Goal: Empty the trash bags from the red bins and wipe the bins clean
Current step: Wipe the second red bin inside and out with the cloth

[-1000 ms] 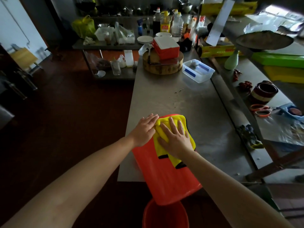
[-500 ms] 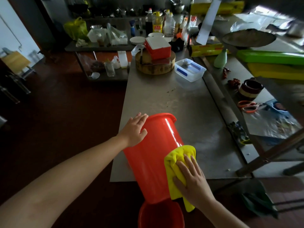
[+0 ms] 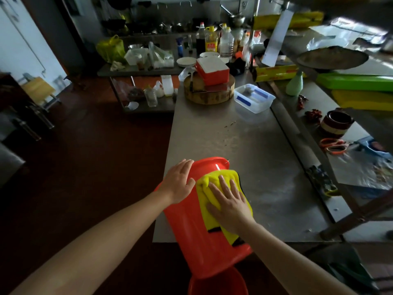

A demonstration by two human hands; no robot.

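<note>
We are in the wiping step. The red bin (image 3: 191,241) lies tipped on the near edge of the counter (image 3: 255,156), its near end hanging over the floor. Our left hand (image 3: 178,184) steadies it near the far end, fingers straight and flat on the plastic. Our right hand (image 3: 230,203) presses the yellow cloth (image 3: 205,189) on the bin's side, fingers spread and gripping nothing. Next we likely drag the cloth along the wall, then turn the bin. A second red bin (image 3: 217,284) waits below.
</note>
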